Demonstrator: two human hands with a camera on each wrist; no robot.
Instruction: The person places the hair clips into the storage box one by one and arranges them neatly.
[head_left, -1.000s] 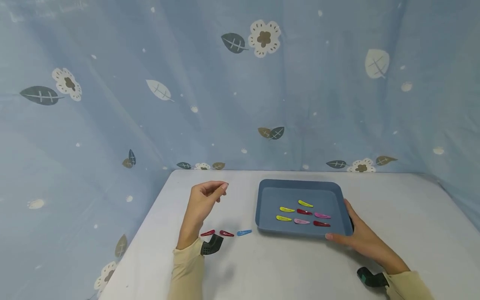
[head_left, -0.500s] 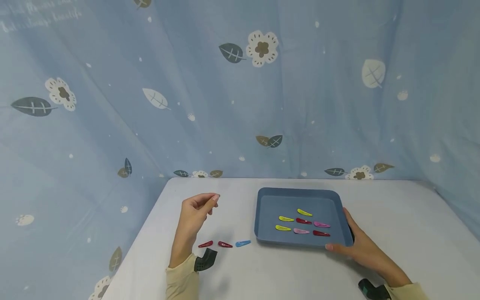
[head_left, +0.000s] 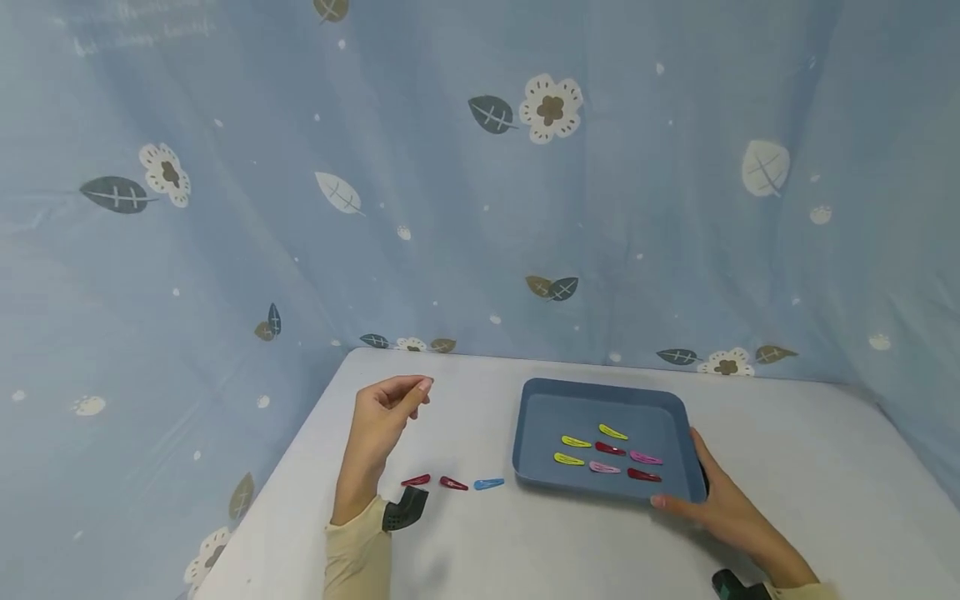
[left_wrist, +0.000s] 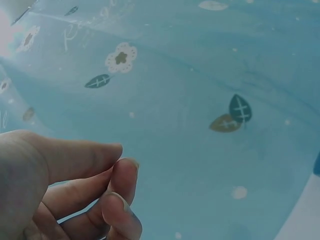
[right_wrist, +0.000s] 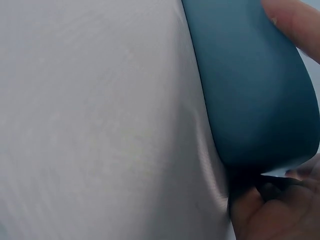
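Observation:
My left hand [head_left: 375, 425] is raised over the table, left of the tray, its fingers curled and the thumb tip meeting the index fingertip. In the left wrist view nothing shows between the fingertips [left_wrist: 122, 172]. My right hand [head_left: 723, 504] grips the near right corner of the blue-grey tray [head_left: 645, 398], thumb at the front rim and fingers along the right side. Several snap hair clips lie in the tray: yellow [head_left: 568, 459], pink [head_left: 604, 467] and dark red [head_left: 643, 475]. On the table are two red clips [head_left: 453, 483] and one blue clip [head_left: 489, 483].
A white cloth covers the table [head_left: 555, 550]. Behind it and on the left hangs a blue curtain [head_left: 450, 208] printed with leaves and flowers. A dark wrist device [head_left: 405, 509] overlaps the table close to the red clips in the head view.
The head view has shifted slightly. My left hand has drawn a little left and toward me, fingertips still together. The right hand keeps its grip on the tray, and the clips stay put.

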